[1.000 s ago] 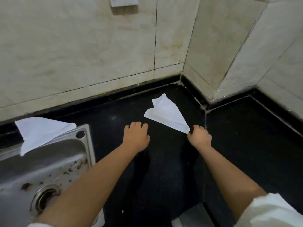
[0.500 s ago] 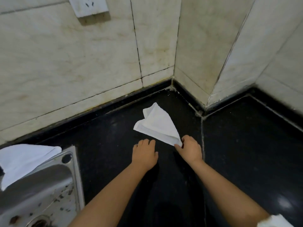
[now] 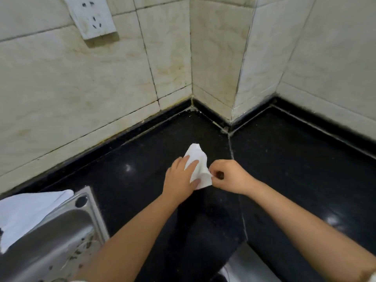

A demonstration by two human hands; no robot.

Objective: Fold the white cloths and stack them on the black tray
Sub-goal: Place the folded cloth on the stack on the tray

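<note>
A single wide-angle view from a camera worn on the person's head looks forward and steeply down into the corner of a black countertop (image 3: 295, 169). Both forearms reach in from the bottom edge, and the left hand (image 3: 180, 180) and right hand (image 3: 231, 177) sit close together near the centre. A steel sink (image 3: 61, 237) fills the lower left corner. Tiled walls (image 3: 81, 82) bend outward toward the frame's edges.

Stained cream wall tiles (image 3: 101, 82), white socket (image 3: 91, 16), glossy black counter (image 3: 295, 169), steel sink (image 3: 61, 241)
</note>
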